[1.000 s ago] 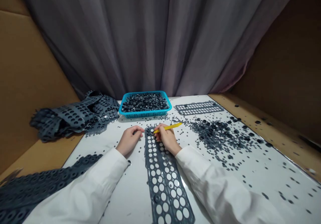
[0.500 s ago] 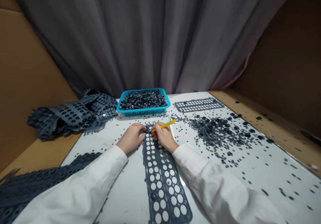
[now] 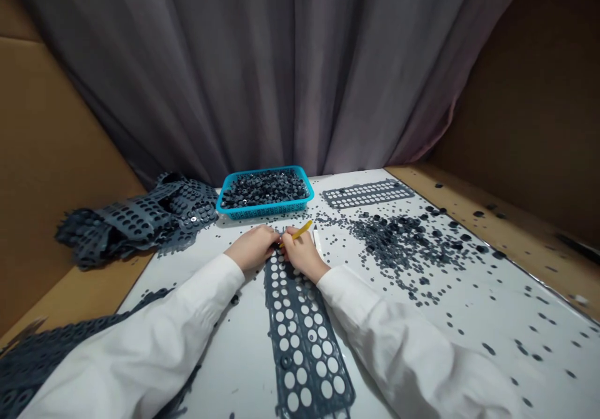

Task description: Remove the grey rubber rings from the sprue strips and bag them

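Observation:
A long dark grey perforated rubber sheet (image 3: 300, 319) lies lengthwise in front of me, the white table showing through its round holes. At its far end, my left hand (image 3: 255, 247) is closed, thumb and fingers together on the sheet's edge; the fingertips are partly hidden. My right hand (image 3: 304, 253) grips a slim yellow pen-like tool (image 3: 302, 229) close beside the left fingertips. The tool's tip points down and left at the sheet, and what it touches is too small to tell. A dark ring sits in one hole near the sheet's close end.
Behind my hands stands a blue basket (image 3: 265, 209) full of small dark pieces. Crumpled perforated sheets (image 3: 135, 216) lie left; more sheeting (image 3: 42, 356) is under my left sleeve. Another punched sheet (image 3: 368, 194) lies back right, with scattered dark discs (image 3: 403, 241) before it.
My left hand has moved slightly right, its fingers drawing closer to the right hand. The yellow tool now stands steeper. The whole view has shifted slightly.

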